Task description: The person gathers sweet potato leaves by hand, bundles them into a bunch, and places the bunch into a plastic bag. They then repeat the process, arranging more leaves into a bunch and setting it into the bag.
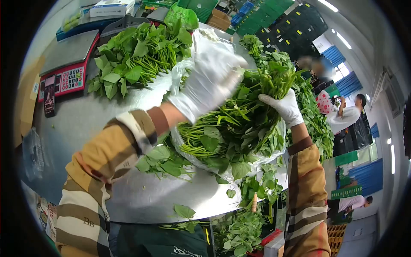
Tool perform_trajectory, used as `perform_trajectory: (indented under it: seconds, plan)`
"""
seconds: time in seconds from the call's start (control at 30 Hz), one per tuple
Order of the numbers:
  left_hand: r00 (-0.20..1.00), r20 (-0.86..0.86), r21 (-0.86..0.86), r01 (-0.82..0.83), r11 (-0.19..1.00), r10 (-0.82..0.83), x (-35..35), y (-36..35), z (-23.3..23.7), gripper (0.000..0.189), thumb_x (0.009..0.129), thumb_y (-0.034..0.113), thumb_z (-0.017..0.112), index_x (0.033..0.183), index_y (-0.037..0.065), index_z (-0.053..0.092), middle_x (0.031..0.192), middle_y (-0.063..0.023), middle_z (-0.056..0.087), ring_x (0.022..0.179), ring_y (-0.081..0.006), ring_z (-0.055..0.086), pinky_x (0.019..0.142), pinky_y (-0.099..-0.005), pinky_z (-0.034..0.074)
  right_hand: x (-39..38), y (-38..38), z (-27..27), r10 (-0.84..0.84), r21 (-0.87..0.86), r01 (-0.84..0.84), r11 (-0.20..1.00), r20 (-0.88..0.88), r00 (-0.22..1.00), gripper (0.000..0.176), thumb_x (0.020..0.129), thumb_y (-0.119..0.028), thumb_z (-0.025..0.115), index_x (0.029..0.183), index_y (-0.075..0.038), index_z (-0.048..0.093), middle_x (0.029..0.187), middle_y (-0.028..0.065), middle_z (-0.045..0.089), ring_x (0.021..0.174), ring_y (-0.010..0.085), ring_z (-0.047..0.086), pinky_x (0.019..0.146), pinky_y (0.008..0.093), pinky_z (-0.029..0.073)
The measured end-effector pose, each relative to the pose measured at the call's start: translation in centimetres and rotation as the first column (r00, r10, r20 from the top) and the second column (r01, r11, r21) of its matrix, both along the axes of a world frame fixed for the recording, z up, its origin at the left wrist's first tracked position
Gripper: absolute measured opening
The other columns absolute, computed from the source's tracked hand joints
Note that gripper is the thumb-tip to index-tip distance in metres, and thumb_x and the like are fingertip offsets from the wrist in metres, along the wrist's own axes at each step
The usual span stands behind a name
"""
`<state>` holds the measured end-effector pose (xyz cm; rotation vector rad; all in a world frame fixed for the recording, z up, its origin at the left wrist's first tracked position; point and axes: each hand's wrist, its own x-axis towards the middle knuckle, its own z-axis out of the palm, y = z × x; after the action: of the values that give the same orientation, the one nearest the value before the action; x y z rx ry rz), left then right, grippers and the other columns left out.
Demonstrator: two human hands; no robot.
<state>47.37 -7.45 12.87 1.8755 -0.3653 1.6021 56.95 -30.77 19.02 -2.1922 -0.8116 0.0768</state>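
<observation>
My right hand (284,107), in a white glove, is closed around a bunch of leafy green stems (276,81), holding it upright over the pile. My left hand (209,83), gloved too, is smeared by motion beside that bunch; whether its fingers grip anything cannot be made out. Below both hands, a large heap of leafy greens (231,137) sits in a clear plastic bag (197,160) on the metal table (141,197). Another heap of greens (137,55) lies farther back, left of my left hand.
A red scale (68,79) with a phone (49,100) leaning on it stands at the left. More greens (314,111) line the right side, and some fill a container (239,231) below the table edge. Green crates (265,17) are stacked behind. Other people (344,115) are at the right.
</observation>
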Motion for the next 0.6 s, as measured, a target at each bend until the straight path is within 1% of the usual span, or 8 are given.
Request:
perform_trajectory:
  seconds: [0.07, 0.13, 0.17, 0.2, 0.27, 0.3, 0.43, 0.6]
  plan:
    - [0.945, -0.242, 0.226, 0.276, 0.934, -0.221, -2.2, -3.4, 0.7, 0.018, 0.082, 0.018, 0.065, 0.098, 0.009, 0.064, 0.087, -0.0115, 0.062, 0.084, -0.0288, 0.060, 0.077, -0.0390, 0.048, 0.3, 0.4, -0.6, 0.017, 0.066, -0.017, 0.998, 0.005, 1.000, 0.047, 0.070, -0.012, 0.083, 0.111, -0.001, 0.064, 0.104, 0.0046, 0.069, 0.091, 0.0116, 0.063, 0.083, 0.0279, 0.051]
    - [0.894, -0.448, 0.422, 0.239, 0.875, -0.029, -1.6, -5.7, -1.6, 0.021, 0.082, 0.025, 0.064, 0.096, 0.009, 0.064, 0.082, -0.0102, 0.060, 0.084, -0.0278, 0.059, 0.079, -0.0376, 0.047, -0.7, 1.0, -0.1, -0.049, -0.049, 0.051, 0.997, 0.045, 0.998, 0.046, 0.070, -0.013, 0.084, 0.110, -0.001, 0.064, 0.102, 0.0043, 0.069, 0.088, 0.0107, 0.063, 0.081, 0.0276, 0.051]
    - [0.850, -0.520, 0.462, 0.201, 0.864, 0.081, -1.3, -6.3, -3.0, 0.025, 0.082, 0.030, 0.063, 0.096, 0.009, 0.065, 0.086, -0.0103, 0.060, 0.087, -0.0287, 0.058, 0.082, -0.0402, 0.045, -1.0, 0.9, -0.2, -0.029, -0.012, 0.030, 0.999, 0.072, 0.997, 0.045, 0.070, -0.014, 0.084, 0.108, -0.001, 0.065, 0.100, 0.0045, 0.070, 0.087, 0.0103, 0.064, 0.081, 0.0278, 0.051]
    - [0.829, -0.534, 0.540, 0.184, 0.821, 0.165, -1.4, -6.1, -3.8, 0.025, 0.081, 0.025, 0.062, 0.098, 0.008, 0.066, 0.102, -0.0131, 0.060, 0.097, -0.0322, 0.058, 0.091, -0.0438, 0.043, -1.1, 0.7, -0.4, -0.031, -0.001, 0.031, 1.000, 0.112, 0.993, 0.044, 0.070, -0.015, 0.084, 0.106, -0.001, 0.065, 0.100, 0.0047, 0.070, 0.087, 0.0102, 0.063, 0.081, 0.0278, 0.051]
    - [0.920, -0.296, 0.659, 0.002, 0.752, 0.257, -0.6, -5.4, -6.6, 0.023, 0.082, 0.020, 0.059, 0.098, 0.006, 0.066, 0.118, -0.0143, 0.057, 0.106, -0.0359, 0.056, 0.099, -0.0471, 0.040, -1.3, -0.1, -0.8, -0.062, 0.037, 0.057, 0.998, 0.142, 0.988, 0.044, 0.069, -0.014, 0.085, 0.106, -0.001, 0.065, 0.099, 0.0046, 0.070, 0.087, 0.0105, 0.063, 0.081, 0.0281, 0.051]
    - [0.924, -0.305, 0.613, 0.004, 0.790, 0.232, -1.0, -5.1, -7.0, 0.022, 0.082, 0.016, 0.056, 0.098, 0.005, 0.067, 0.125, -0.0136, 0.055, 0.112, -0.0365, 0.053, 0.104, -0.0468, 0.038, -1.4, -0.4, -0.9, -0.079, 0.061, 0.073, 0.995, 0.116, 0.990, 0.044, 0.069, -0.014, 0.085, 0.106, -0.001, 0.065, 0.099, 0.0046, 0.070, 0.087, 0.0107, 0.063, 0.081, 0.0281, 0.051]
    - [0.935, -0.269, 0.646, -0.004, 0.764, 0.232, -1.6, -4.2, -8.0, 0.031, 0.076, 0.018, 0.061, 0.104, 0.005, 0.066, 0.121, -0.0116, 0.058, 0.107, -0.0340, 0.055, 0.098, -0.0454, 0.040, -1.9, -1.4, -1.2, -0.129, 0.133, 0.117, 0.984, 0.083, 0.988, 0.042, 0.070, -0.013, 0.084, 0.105, -0.001, 0.065, 0.099, 0.0045, 0.070, 0.087, 0.0111, 0.063, 0.081, 0.0276, 0.051]
    - [0.894, -0.384, 0.598, 0.051, 0.800, 0.230, -1.8, -3.4, -8.6, 0.033, 0.076, 0.020, 0.064, 0.107, 0.006, 0.064, 0.118, -0.0131, 0.058, 0.109, -0.0325, 0.054, 0.096, -0.0415, 0.040, -1.2, -3.1, -1.3, -0.227, 0.323, 0.197, 0.926, 0.055, 0.972, 0.036, 0.073, -0.009, 0.082, 0.104, 0.000, 0.067, 0.097, 0.0029, 0.070, 0.082, 0.0098, 0.063, 0.078, 0.0264, 0.051]
